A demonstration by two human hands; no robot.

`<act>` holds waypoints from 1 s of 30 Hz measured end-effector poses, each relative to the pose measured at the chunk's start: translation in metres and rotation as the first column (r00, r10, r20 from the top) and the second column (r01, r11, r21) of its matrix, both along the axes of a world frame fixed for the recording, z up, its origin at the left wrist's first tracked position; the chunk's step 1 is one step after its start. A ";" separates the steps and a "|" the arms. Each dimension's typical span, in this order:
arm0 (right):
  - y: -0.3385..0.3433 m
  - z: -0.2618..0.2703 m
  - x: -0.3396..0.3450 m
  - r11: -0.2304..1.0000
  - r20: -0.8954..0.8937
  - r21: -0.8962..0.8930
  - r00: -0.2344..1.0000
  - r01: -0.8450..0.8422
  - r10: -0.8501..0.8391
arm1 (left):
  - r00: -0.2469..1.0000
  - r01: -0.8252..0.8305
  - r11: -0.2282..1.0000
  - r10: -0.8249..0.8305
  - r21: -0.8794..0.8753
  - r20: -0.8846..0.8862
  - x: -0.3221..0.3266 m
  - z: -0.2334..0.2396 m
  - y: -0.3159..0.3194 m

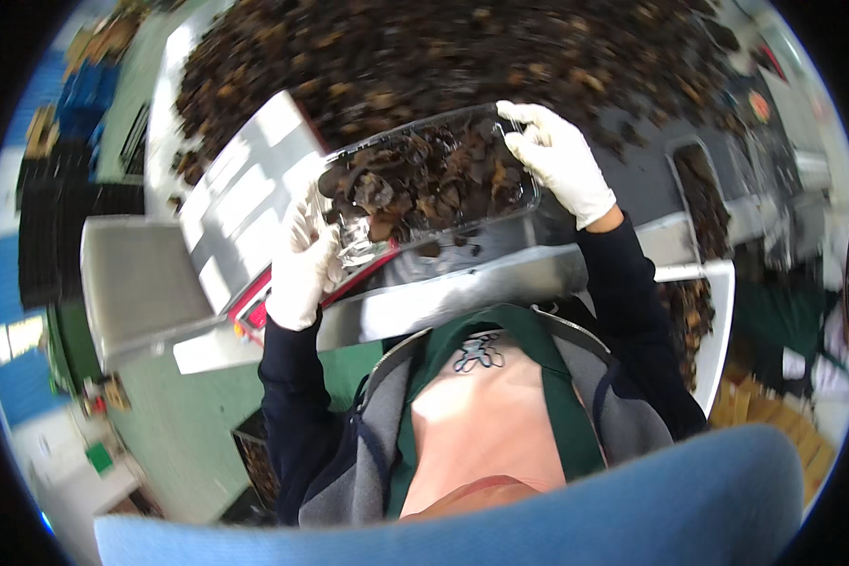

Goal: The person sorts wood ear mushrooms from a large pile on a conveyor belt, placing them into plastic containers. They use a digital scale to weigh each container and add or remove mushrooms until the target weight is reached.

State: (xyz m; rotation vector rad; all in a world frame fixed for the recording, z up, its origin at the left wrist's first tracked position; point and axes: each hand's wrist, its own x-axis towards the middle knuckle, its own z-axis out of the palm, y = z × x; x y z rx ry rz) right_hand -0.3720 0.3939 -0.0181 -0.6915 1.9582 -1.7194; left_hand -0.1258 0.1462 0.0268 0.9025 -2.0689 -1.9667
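Note:
A clear plastic tray (523, 209) filled with dark brown, curled pieces that look like wood ear fungus (424, 177) is held up between my hands. My left hand (301, 262), in a white glove, grips its left end. At the far right corner, the gloved fingers of my right hand (562, 163) close on the rim. Beneath the tray's left end, partly covered, sits a red-edged device (368, 265) resembling a bench scale. A shiny panel (247, 198) beside it reflects light. Beyond the tray spreads a broad heap of the same brown pieces (424, 49).
To the left stands a stack of translucent plastic trays or lids (145, 283). Another filled clear tray (704, 201) lies at the right, near a white bin (723, 332) holding brown pieces. A metallic table edge (467, 293) runs before my body. Black stacked crates (78, 233) stand farther left.

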 end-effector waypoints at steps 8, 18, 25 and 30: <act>0.223 -0.042 0.046 0.883 0.256 0.152 0.845 0.445 -0.470 | 0.884 0.458 0.860 -0.468 0.226 -0.011 -0.101 -0.072 0.131; 0.318 -0.087 0.078 0.507 0.272 0.124 0.462 0.853 -0.844 | 0.747 0.663 0.742 -0.664 0.097 -0.034 -0.138 -0.075 0.188; 0.341 -0.107 0.039 0.394 0.338 0.007 0.369 0.919 -0.866 | 0.955 0.198 0.888 -0.270 -0.415 -0.122 -0.085 0.002 0.053; 0.349 -0.105 -0.004 0.322 0.256 0.070 0.295 0.944 -0.921 | 0.916 -0.395 0.495 0.149 -0.774 -0.372 0.016 0.057 -0.099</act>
